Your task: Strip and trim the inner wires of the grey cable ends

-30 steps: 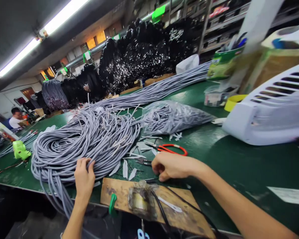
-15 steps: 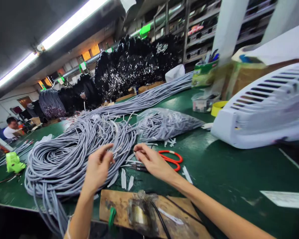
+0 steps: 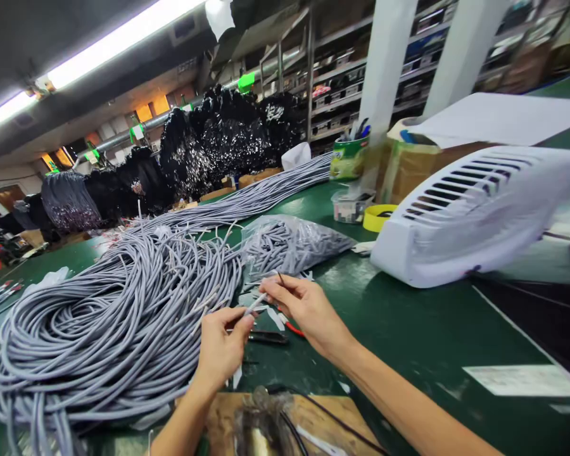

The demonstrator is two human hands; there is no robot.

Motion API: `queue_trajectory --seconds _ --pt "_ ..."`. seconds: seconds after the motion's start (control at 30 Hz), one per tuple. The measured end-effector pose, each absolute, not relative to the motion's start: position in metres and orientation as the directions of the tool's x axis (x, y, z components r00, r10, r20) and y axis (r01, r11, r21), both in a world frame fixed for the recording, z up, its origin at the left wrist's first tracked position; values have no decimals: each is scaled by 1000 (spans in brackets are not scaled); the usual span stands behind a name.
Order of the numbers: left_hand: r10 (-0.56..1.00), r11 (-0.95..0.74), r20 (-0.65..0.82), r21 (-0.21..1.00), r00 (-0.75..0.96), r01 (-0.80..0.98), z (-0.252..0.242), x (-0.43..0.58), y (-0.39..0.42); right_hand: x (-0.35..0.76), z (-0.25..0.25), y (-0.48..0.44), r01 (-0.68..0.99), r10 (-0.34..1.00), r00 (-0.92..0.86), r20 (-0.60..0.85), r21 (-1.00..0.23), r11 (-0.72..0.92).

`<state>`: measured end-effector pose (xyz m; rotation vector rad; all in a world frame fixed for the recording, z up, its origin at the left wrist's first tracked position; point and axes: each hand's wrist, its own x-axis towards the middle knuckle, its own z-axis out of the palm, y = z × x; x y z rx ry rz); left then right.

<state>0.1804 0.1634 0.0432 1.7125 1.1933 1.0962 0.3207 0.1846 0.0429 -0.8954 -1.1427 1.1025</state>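
A short pale stretch of grey cable (image 3: 255,304) runs between my two hands. My left hand (image 3: 224,345) is closed, pinching it between thumb and fingers. My right hand (image 3: 311,310) pinches its upper end, with a thin dark tip poking up above the fingers. Behind and left of my hands lies a big coil of grey cable (image 3: 99,316) with many loose ends. Scissors show a red handle (image 3: 293,327) under my right hand, their other parts mostly hidden. White strips (image 3: 275,318) lie close by on the green tabletop.
A clear plastic bag (image 3: 294,244) of short grey pieces lies beyond my hands. A white fan (image 3: 470,215) stands at the right, near a yellow tape roll (image 3: 376,217) and a green tub (image 3: 349,157). In front is a wooden board (image 3: 330,418) carrying a metal device.
The view has turned to the right. My hands have come closer together, and a cable piece now shows between them. My right hand covers more of the scissors.
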Motion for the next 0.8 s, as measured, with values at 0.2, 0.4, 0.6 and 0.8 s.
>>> queue_trajectory --seconds 0.2,0.4,0.6,0.8 --pt "940 -338 294 871 173 357 38 180 156 308 40 177 -170 972 -15 233 -959 227" --pt "959 -264 221 923 177 278 38 183 154 308 37 178 -168 957 93 274 -943 287" --pt "979 -200 204 970 -17 137 41 179 155 316 36 177 152 880 118 459 -884 441" --pt "958 -269 282 948 -57 172 50 177 153 308 35 164 433 733 -81 676 -638 636"
